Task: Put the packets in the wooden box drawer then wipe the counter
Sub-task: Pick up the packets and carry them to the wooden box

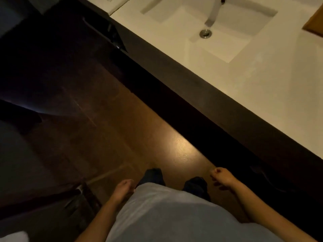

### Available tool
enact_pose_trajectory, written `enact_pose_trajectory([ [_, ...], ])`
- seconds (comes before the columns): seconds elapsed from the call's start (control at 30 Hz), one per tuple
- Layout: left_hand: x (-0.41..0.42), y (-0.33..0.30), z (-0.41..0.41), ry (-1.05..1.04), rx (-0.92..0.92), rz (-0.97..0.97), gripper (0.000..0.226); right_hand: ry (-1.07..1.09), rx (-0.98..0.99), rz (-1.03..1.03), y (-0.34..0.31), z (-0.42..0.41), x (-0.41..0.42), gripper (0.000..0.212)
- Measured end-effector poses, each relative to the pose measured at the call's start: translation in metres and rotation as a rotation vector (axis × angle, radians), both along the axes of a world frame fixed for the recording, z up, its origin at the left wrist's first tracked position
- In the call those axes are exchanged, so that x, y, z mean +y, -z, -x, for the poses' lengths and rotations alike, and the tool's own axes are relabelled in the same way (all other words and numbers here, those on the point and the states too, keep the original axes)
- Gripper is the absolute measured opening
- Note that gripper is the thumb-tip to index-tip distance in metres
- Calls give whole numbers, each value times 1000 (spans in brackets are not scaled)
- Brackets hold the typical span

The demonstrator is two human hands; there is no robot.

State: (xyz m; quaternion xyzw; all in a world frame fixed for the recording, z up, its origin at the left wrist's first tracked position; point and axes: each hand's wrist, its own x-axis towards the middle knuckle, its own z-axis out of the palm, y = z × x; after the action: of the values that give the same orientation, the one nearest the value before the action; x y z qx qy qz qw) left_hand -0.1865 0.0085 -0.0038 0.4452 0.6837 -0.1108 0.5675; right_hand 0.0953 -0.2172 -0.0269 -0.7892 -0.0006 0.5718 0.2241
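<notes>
A: Where's the worktop [262, 88]?
B: Upper right of the frame, pale, running diagonally. Its dark front edge [201, 109] cuts from top centre down to the right border.

A: What's on it?
B: A sunken sink [227, 48] with a drain [205, 33] and a tap [214, 13] arching over it. At the far right border, a corner of a wooden box [314, 23], cropped. No packets in view.

A: Hands?
B: Both low at the bottom centre, hanging by the body over the floor [139, 140]. Left hand [124, 186] beside the grey shirt [166, 215], fingers curled loosely, grip holding nothing. Right hand [220, 177] also loosely curled, grip holding nothing, near the dark front of the cabinet but not touching it.

A: Open room?
B: Brown floor is bare between the body and the cabinet front, with a bright glare patch mid-frame. Feet in dark socks [153, 175] show between the hands.

A: Left side?
B: Dark; some furniture edge at lower left [78, 191], too dim to tell what it is. A white patch in the bottom left corner, unclear.
</notes>
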Motion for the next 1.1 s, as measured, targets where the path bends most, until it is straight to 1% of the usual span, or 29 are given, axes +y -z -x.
enact_pose_trajectory([
  [0.13,35,10,25,57,-5,4,15,-17,-58,18,8,25,28,23],
  [0.27,93,10,50,257,15,-8,18,40,-138,50,22,60,71,18],
  [0.37,142,3,62,385,10,-41,17,85,-174,95,31,88,100,32],
  [0.43,177,-2,71,407,11,-62,22,95,-193,119,34,106,124,39],
  [0.53,227,-9,77,388,-4,-77,17,150,-204,96,28,120,165,37],
  [0.6,251,-11,77,289,-55,-77,20,173,-180,63,20,122,192,30],
  [0.7,282,-7,75,181,-103,-73,15,100,-147,59,20,119,229,28],
  [0.8,308,16,75,179,-43,-115,16,-42,-84,79,27,103,278,26],
  [0.87,324,26,75,228,7,-123,16,-60,-59,47,26,84,325,28],
  [0.9,333,26,72,234,27,-94,17,-61,-52,25,23,74,353,25],
  [1.0,366,20,66,286,37,-30,31,-134,-113,-37,11,38,436,11],
  [1.07,398,15,59,295,53,-55,33,-187,-145,-90,3,15,489,9],
  [1.1,413,13,55,264,52,-59,32,-211,-154,-115,-1,5,514,9],
])
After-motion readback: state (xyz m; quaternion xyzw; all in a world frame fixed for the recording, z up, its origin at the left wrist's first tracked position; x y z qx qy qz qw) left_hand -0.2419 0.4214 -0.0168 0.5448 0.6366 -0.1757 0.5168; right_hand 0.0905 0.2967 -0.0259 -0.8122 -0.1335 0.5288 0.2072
